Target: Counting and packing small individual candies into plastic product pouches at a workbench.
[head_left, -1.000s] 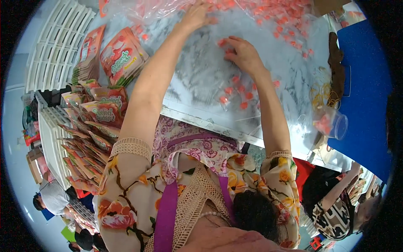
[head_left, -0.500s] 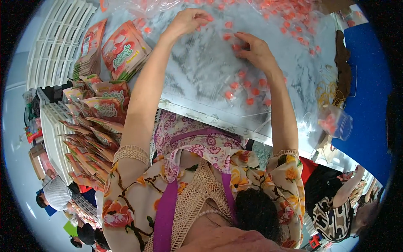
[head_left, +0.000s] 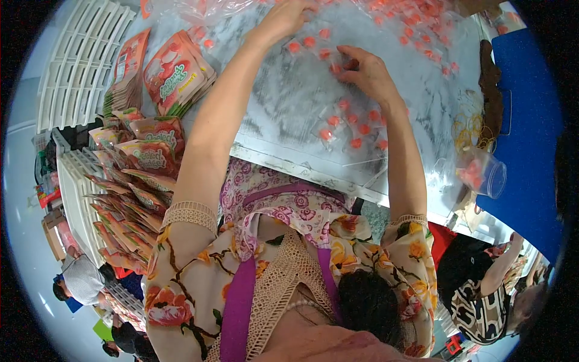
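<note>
My left hand (head_left: 286, 21) reaches to the far edge of the view, next to small red pieces in clear wrappers. Its fingertips are partly cut off and blurred, so I cannot tell what they hold. My right hand (head_left: 369, 75) hovers over the table with thumb and forefinger spread apart. Close to its fingertips lies a wrapped red piece (head_left: 324, 53), in a small group with several others. Nearer to me, a second cluster of wrapped red pieces (head_left: 363, 128) lies beside my right forearm.
A large heap of wrapped red pieces (head_left: 416, 27) covers the table's far right. Printed pouches (head_left: 175, 72) are stacked at left, above a white crate (head_left: 75, 181) of filled pouches (head_left: 136, 199). Rubber bands (head_left: 473, 133) and a tipped clear cup (head_left: 482, 173) lie at right.
My left hand has moved farther away and slightly right, off the small group; red pieces now show where its fingers were. My right hand has barely moved.
</note>
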A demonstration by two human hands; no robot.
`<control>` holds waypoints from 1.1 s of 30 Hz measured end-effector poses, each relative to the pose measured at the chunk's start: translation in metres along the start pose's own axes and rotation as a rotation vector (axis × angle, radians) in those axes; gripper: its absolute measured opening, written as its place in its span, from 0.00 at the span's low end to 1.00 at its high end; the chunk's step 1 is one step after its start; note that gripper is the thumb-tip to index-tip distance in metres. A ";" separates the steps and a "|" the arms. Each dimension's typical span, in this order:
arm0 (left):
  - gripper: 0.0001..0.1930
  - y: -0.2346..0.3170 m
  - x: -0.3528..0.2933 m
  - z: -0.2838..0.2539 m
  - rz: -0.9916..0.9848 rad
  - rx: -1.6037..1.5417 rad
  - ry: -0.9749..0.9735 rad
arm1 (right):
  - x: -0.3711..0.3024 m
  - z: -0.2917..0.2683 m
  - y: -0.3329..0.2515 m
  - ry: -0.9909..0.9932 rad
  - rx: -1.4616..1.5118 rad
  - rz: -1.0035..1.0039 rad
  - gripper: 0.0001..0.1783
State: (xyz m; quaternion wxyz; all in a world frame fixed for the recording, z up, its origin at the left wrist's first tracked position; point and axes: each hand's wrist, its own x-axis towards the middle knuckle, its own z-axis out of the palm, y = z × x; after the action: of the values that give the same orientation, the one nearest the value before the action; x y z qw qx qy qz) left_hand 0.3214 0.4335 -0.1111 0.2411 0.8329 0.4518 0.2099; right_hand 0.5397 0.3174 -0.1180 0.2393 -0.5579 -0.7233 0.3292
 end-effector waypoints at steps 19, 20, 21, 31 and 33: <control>0.26 -0.024 0.032 0.020 -0.005 0.341 -0.125 | -0.009 -0.014 -0.008 -0.041 0.087 0.077 0.37; 0.26 -0.039 0.032 0.024 -0.023 0.331 -0.137 | -0.010 -0.016 -0.012 -0.035 0.072 0.043 0.37; 0.17 -0.057 0.032 0.025 0.111 0.289 0.020 | -0.008 -0.014 -0.013 -0.057 0.083 0.048 0.37; 0.33 0.009 -0.072 0.008 0.099 -0.533 -0.162 | 0.016 0.003 -0.012 -0.119 -0.061 -0.109 0.34; 0.34 0.043 -0.083 -0.007 0.114 -0.392 -0.185 | 0.015 0.011 -0.010 -0.144 0.028 -0.140 0.28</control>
State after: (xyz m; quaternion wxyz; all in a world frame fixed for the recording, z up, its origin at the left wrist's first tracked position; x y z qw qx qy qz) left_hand 0.3037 0.3433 -0.0912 0.4265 0.8099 0.3305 0.2300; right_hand 0.5216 0.3278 -0.1180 0.2169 -0.4774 -0.7713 0.3607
